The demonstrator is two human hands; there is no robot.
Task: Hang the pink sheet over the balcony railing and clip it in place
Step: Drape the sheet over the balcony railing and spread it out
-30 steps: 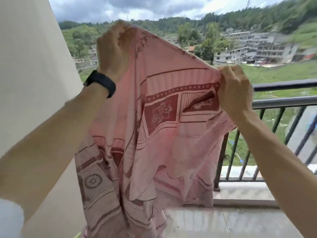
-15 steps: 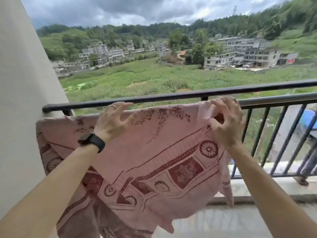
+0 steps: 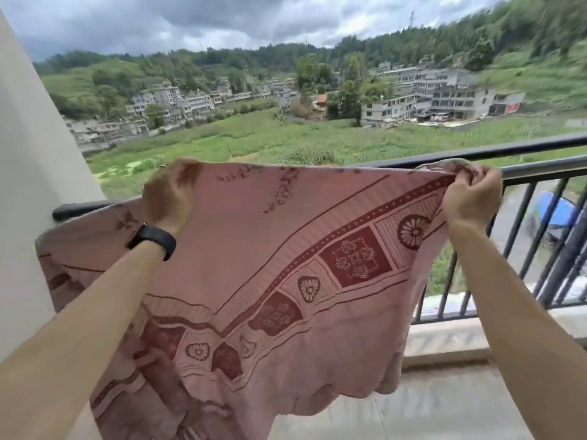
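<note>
Wall (image 3: 28, 160) stands at the left, where the railing (image 3: 527, 146) ends. Our left hand (image 3: 170, 201), with a black band (image 3: 152, 241) on its wrist, is blurred, but its fingers look curled over the top edge of the sheet (image 3: 286, 249) and gripping it. The sheet is stretched between our hands at rail height. Its left end seems to lie over the rail by the wall, and the rest hangs on the near side towards the floor (image 3: 444, 408). Our right hand (image 3: 470, 198) pinches the top edge just beside the rail.

We judge the sheet to be light, thin and limp. It will sag and fold wherever we do not hold it, and wind could lift it. We think the top hem is the best place to hold it, with our hands wide apart to keep that edge taut as it goes over the rail.

We count one sheet, one railing, two hands and one band. We see nothing to clip the sheet with.
</note>
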